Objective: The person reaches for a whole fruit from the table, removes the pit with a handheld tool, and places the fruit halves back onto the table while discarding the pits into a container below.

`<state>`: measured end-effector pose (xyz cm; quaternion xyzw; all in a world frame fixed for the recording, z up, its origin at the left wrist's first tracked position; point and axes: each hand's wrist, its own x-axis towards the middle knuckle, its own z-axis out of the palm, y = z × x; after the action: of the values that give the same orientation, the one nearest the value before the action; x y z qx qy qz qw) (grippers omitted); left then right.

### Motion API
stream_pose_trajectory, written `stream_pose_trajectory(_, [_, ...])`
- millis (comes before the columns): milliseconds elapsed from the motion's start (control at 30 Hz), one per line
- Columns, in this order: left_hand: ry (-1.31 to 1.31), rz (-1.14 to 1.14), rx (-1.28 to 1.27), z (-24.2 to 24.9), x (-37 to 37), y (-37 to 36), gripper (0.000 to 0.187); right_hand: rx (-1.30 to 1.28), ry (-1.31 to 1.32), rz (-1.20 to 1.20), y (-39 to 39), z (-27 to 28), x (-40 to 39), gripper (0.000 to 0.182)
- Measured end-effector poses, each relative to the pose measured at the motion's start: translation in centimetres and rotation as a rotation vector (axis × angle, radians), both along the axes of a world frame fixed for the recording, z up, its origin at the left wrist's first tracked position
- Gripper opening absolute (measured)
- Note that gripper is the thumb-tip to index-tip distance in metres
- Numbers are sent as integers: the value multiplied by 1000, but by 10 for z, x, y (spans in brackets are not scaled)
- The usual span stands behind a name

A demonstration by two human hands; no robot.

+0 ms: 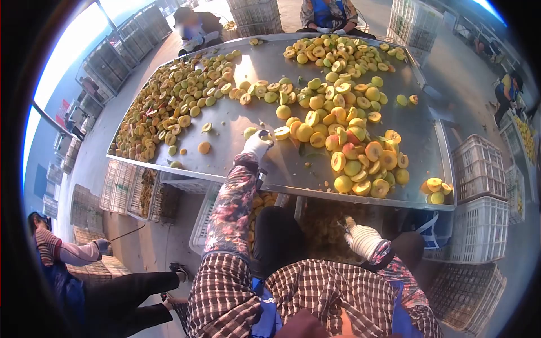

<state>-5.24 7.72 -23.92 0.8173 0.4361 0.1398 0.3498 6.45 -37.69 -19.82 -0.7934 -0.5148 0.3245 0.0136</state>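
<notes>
My left hand (258,144), in a white glove, reaches over the metal table (217,151). Its fingers curl round a small yellow peach half (266,136). Right beside it lie a greenish peach (249,132) and a cut peach half (281,133) at the edge of a large pile of peaches (338,121). Below the table's front edge, my right hand (365,241) is closed, also gloved in white. A yellowish-brown thing shows at its fingertips, with a dark bit beside it; I cannot tell what it is. Under that hand, a crate (300,211) holds brownish pieces in shadow.
More peach halves (163,112) cover the table's left side. A few peaches (435,190) sit at the front right corner. White plastic crates (479,228) stack at right, others (121,186) at left. Two people (329,17) sit across the table; another person (73,250) is at left.
</notes>
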Motion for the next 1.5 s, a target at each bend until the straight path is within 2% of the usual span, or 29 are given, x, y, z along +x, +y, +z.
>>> stream_pose_trajectory(33, [-382,2,-449,-19,-6,15,48,72,7,0,0,-1,0,52])
stream_pose_trajectory(100, [-863,101,-1003,22,-25,-29,48,141,31,-19,2,0,-2,52])
stream_pose_trajectory(167, [-668,-301,-8,16,-33,-51,44,276,143,-61,7,0,-1,50])
stream_pose_trajectory(200, [-782,-192,-356,11,-34,-62,38,374,215,-85,9,-4,-1,44])
stream_pose_trajectory(233, [-1092,49,-1236,73,-39,-113,46,380,211,-87,12,1,-3,44])
stream_pose_trajectory(300, [-1093,-120,-1390,91,-41,-149,57,617,339,-115,25,22,-8,43])
stream_pose_trajectory(367, [-999,-66,-1267,95,-35,-185,59,744,324,-136,36,47,-14,38])
stream_pose_trajectory(400, [-1001,-125,-1217,85,-33,-198,61,798,266,-128,40,57,-18,39])
stream_pose_trajectory(433, [-982,-74,-1075,93,-25,-220,62,854,203,-120,44,65,-21,40])
stream_pose_trajectory(533, [-1021,-160,-1039,83,-17,-248,53,953,9,-84,49,65,-24,44])
stream_pose_trajectory(600, [-928,-320,-511,60,-11,-254,39,950,-28,-115,47,71,-28,40])
stream_pose_trajectory(633, [-928,-325,-516,65,-12,-260,39,957,-55,-120,46,73,-29,39])
stream_pose_trajectory(700, [-824,-408,-83,83,-14,-269,33,894,-106,-104,43,78,-31,38])
stream_pose_trajectory(833, [-804,-381,-258,85,-11,-277,33,753,-193,-80,41,72,-36,38])
stream_pose_trajectory(900, [-747,-366,171,92,-9,-283,25,754,-135,-102,42,70,-39,39])
stream_pose_trajectory(933, [-746,-371,172,85,-7,-284,25,756,-81,-124,41,68,-41,39])
stream_pose_trajectory(1000, [-887,-249,-124,64,-3,-284,30,827,-18,-121,42,51,-40,41])
stream_pose_trajectory(1067, [-845,-283,-26,62,-4,-281,33,898,51,-112,41,54,-39,42])
stream_pose_trajectory(1133, [-797,-319,68,67,-9,-278,38,743,14,-89,36,64,-34,42])
stream_pose_trajectory(1200, [-693,-494,77,83,-13,-277,29,704,-22,-44,33,72,-28,41])
stream_pose_trajectory(1233, [-686,-498,72,81,-12,-279,29,663,-58,5,32,74,-28,40])
stream_pose_trajectory(1333, [-1017,-245,-871,66,-5,-275,33,660,57,-58,36,67,-33,37])
stream_pose_trajectory(1367, [-1012,-248,-874,60,-3,-274,33,655,128,-97,36,62,-36,36])
stream_pose_trajectory(1400, [-962,-249,-611,53,1,-274,32,813,315,-135,36,58,-39,34])
stream_pose_trajectory(1433, [-903,-248,-351,50,3,-277,31,810,318,-140,37,56,-40,34])
stream_pose_trajectory(1467, [-895,-249,-358,47,3,-280,31,834,391,-156,38,53,-40,35])
stream_pose_trajectory(1500, [-971,-186,-494,45,2,-283,32,859,463,-172,38,50,-40,36])
